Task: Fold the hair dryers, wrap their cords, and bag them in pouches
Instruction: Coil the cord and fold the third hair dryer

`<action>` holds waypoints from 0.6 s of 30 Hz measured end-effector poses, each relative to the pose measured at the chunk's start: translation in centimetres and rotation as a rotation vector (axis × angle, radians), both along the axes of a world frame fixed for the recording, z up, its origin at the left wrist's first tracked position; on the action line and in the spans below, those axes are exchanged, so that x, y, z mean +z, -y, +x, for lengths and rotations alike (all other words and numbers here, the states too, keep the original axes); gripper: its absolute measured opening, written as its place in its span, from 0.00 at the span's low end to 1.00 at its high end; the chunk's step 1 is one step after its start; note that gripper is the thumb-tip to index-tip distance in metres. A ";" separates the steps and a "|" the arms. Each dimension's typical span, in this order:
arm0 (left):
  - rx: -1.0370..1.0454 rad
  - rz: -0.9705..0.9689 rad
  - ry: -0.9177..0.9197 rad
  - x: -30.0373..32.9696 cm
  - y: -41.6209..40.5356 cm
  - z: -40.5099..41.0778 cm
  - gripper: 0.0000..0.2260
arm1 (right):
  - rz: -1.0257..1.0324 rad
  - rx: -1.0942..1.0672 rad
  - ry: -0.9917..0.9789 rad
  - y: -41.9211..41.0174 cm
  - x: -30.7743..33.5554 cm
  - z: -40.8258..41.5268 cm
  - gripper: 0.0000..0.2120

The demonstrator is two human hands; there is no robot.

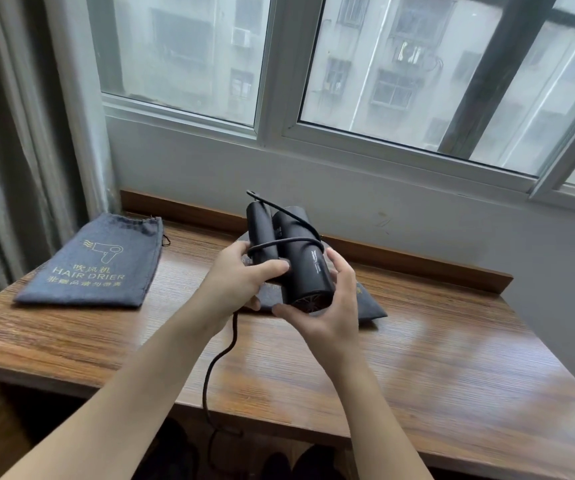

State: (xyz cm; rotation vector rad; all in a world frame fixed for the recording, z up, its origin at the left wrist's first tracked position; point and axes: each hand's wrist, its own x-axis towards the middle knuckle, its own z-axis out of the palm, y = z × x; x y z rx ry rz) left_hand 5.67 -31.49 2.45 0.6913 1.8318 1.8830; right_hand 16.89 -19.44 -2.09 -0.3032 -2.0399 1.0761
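Note:
A black hair dryer (298, 251) with its handle folded against the barrel is held above the wooden table (435, 358). My left hand (241, 282) grips the handle side, thumb across the front. My right hand (327, 306) cups the barrel's rear end from below. Its black cord (284, 242) loops once around the body, and the rest of it hangs down past the table's front edge. A dark grey pouch (95, 265) printed "HAIR DRIER" lies flat at the left. A second dark pouch (369, 306) lies under my hands, mostly hidden.
A raised wooden lip (417, 263) runs along the table's back against the white wall. A window is above and a grey curtain (12, 133) hangs at the left. Dark shoes show on the floor below the front edge.

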 end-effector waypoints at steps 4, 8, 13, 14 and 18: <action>-0.027 0.017 -0.014 -0.2 0.4 -0.2 0.17 | -0.464 0.240 0.052 0.1 1.0 0.3 0.41; -0.059 -0.045 -0.056 -0.1 0.9 -0.4 0.19 | -0.455 0.193 0.019 0.2 0.5 0.0 0.37; -0.049 -0.123 -0.130 -0.4 0.7 -1.2 0.26 | -0.272 0.014 -0.006 0.1 0.6 -0.3 0.40; -0.052 -0.140 -0.142 -0.6 0.6 -1.4 0.27 | -0.222 -0.018 -0.001 0.1 0.6 -0.4 0.41; -0.048 -0.175 -0.115 -1.0 0.2 -1.2 0.24 | -0.079 -0.130 0.002 0.2 0.1 -0.8 0.41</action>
